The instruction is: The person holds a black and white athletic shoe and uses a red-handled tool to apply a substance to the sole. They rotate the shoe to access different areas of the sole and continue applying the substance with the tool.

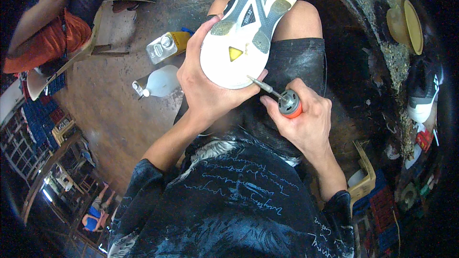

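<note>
A white shoe (217,67) rests over my lap with its sole facing up. Its sole has grey patterned and translucent patches and a small yellow triangle. My left hand (198,79) wraps around the near end of the shoe, fingers along its left side and thumb at its lower right edge. In my right hand (308,117) is a handheld rotary tool (289,104), grey at the collar and orange on the body. Its thin metal bit (260,84) reaches the sole near the lower right rim, by my left thumb. Whether the bit is spinning cannot be told.
On the brown floor to the left stand a clear-and-yellow can (167,47) and a translucent plastic bottle (161,81). Another person's arm (40,14) and orange cloth show at upper left. At right are a worn ledge, a yellow dish-shaped object (412,27) and another shoe (423,105).
</note>
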Demonstrator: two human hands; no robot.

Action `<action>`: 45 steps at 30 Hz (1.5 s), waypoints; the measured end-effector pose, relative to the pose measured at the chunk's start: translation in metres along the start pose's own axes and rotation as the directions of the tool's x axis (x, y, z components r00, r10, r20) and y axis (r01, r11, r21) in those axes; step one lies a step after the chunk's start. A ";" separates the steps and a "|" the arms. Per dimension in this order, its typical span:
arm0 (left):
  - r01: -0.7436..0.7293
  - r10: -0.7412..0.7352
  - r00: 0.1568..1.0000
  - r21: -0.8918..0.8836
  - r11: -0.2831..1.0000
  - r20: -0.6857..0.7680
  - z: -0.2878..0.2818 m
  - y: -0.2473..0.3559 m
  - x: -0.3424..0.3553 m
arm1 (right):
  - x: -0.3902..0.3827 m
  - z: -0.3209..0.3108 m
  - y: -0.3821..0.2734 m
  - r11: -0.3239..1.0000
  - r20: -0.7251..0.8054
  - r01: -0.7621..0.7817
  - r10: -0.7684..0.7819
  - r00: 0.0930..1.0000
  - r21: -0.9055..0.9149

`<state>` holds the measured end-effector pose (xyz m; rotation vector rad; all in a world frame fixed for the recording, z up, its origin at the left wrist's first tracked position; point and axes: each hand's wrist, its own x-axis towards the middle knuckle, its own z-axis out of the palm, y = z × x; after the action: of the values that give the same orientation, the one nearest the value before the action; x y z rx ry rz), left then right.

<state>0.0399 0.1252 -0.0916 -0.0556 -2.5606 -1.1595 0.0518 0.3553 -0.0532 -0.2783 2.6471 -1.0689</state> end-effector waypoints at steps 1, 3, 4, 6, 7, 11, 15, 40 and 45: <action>0.008 -0.008 1.000 0.004 1.000 0.006 0.000 0.000 0.000 | 0.000 0.000 0.000 1.000 0.009 -0.009 0.010 1.000 -0.006; 0.007 -0.007 1.000 -0.009 1.000 -0.007 0.001 0.000 -0.001 | -0.002 0.000 0.001 1.000 0.009 -0.009 0.009 1.000 0.001; 0.006 -0.006 1.000 -0.016 1.000 -0.014 0.002 0.000 -0.001 | -0.003 0.001 0.001 1.000 0.013 -0.007 0.007 1.000 -0.005; 0.027 -0.027 1.000 -0.016 1.000 -0.008 0.003 0.000 -0.003 | -0.005 0.002 0.001 1.000 0.010 0.007 -0.007 1.000 -0.009; 0.037 -0.037 0.999 -0.016 0.999 -0.006 0.004 0.000 -0.003 | -0.006 0.003 0.001 1.000 0.010 0.015 -0.015 1.000 -0.014; 0.012 -0.011 1.000 0.044 0.999 -0.026 0.004 0.000 -0.001 | -0.006 0.004 0.002 0.999 -0.013 0.015 -0.014 1.000 0.038; 0.022 -0.019 0.997 0.035 0.999 -0.077 -0.004 0.008 0.003 | -0.001 -0.006 0.006 0.974 -0.033 -0.175 0.182 0.983 0.143; 0.222 -0.224 0.953 -0.033 0.974 -0.205 0.027 0.038 -0.005 | -0.002 0.000 -0.003 0.976 -0.030 -0.178 0.183 0.983 0.127; 0.244 -0.253 0.946 -0.071 0.967 -0.201 0.029 0.038 -0.006 | -0.003 0.002 -0.002 0.985 -0.055 -0.113 0.121 0.991 0.127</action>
<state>0.0442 0.1730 -0.0836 0.3703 -2.4043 -1.2384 0.0550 0.3534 -0.0524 -0.0640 2.6014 -1.2146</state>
